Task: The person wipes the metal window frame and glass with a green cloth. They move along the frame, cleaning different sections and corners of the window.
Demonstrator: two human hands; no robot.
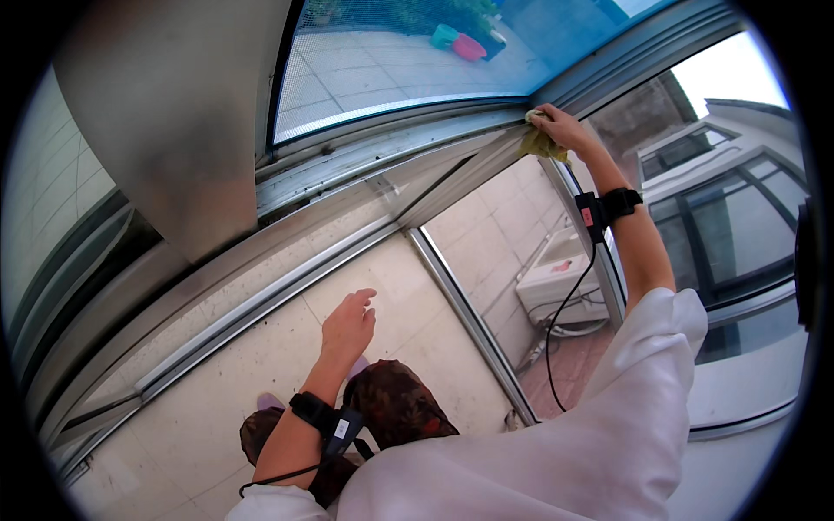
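Note:
My right hand (561, 129) is raised to the corner of a metal window frame, its fingers closed on a yellowish cloth (542, 144) that hangs below them against the frame. From there the window's metal sill track (391, 146) runs to the left, with dark dirt along it, under a blue-tinted pane with mesh (404, 71). Lower down, my left hand (350, 319) hangs over the tiled floor, fingers loosely bent and apart, holding nothing. Both wrists wear black straps with small cabled devices.
A metal post and rails (469, 319) border the tiled floor (417, 286). Beyond the glass at right stands a white outdoor unit (560, 280) with hoses. A wide metallic column (176, 130) rises at left. Pink (469, 47) and green basins (444, 37) lie outside.

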